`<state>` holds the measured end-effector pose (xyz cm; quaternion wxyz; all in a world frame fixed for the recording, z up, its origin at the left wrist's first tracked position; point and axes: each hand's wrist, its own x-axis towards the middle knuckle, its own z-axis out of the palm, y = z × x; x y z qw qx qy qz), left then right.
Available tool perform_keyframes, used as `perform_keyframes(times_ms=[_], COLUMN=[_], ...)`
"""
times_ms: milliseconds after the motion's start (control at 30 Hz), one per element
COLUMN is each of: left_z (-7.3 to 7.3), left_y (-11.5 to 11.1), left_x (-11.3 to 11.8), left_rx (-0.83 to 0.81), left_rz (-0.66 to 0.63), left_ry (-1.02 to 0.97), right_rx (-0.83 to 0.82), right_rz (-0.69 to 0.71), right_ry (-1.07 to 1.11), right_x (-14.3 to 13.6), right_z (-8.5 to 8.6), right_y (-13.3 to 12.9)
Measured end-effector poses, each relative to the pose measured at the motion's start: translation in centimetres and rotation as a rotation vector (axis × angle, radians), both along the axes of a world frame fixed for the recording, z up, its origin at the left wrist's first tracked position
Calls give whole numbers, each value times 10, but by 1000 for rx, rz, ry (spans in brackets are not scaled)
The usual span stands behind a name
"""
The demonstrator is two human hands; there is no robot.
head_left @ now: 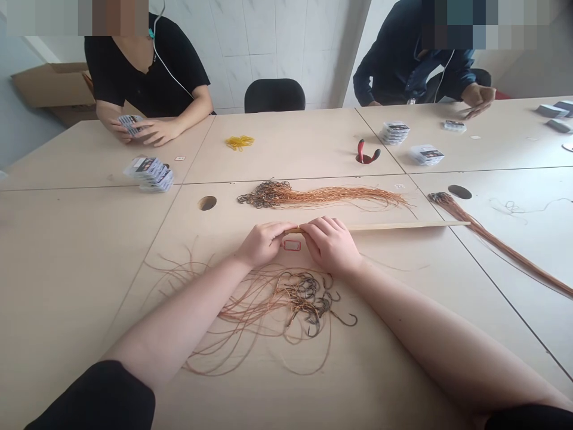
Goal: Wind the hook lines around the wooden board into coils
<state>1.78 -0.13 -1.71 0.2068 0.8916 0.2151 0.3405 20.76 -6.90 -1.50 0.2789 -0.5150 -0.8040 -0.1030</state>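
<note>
One wooden strip (403, 226): lies crosswise on the worktop (80, 269), left end under the hands, right end reaching to the far bundle (505, 245).
Left hand (260, 245): curled, fingertips pinching the strip near its end.
Right hand (330, 243): folded over the strip just beside the left (whether anything small sits between them, I cannot tell).
Grip: probably best kept light and level, so the thin strip neither twists nor bows.
Loose hooks (313, 295): heaped between the forearms, points facing several ways; safer lifted singly by the shank than dragged.
Orange lines (239, 310): fanned out, some passing beneath the left forearm; a raised wrist should avoid snags.
Straight bundle (340, 196): beyond the strip, hooks together at left; a fair model for tidy lines.
</note>
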Motion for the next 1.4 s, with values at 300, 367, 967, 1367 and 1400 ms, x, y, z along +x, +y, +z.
perform_keyframes(times_ms=[300, 367, 967, 1367, 1400], left_z=[2, 3, 10, 10, 11], left_y=[-2, -1, 11, 13, 13], left_x=[5, 5, 4, 5, 6], left_rx=[-622, -817, -1151, -1202, -1194], left_rz=[-44, -96, -114, -119, -118], left_ry=[9, -22, -45, -132, -131], right_rx=[-58, -54, -74, -67, -66], right_rz=[14, 18, 107, 40, 33], right_ry=[136, 186, 153, 51, 30], right_x=[0, 0, 4, 3, 3], right_z=[0, -1, -6, -1, 0], right_y=[2, 3, 7, 6, 5])
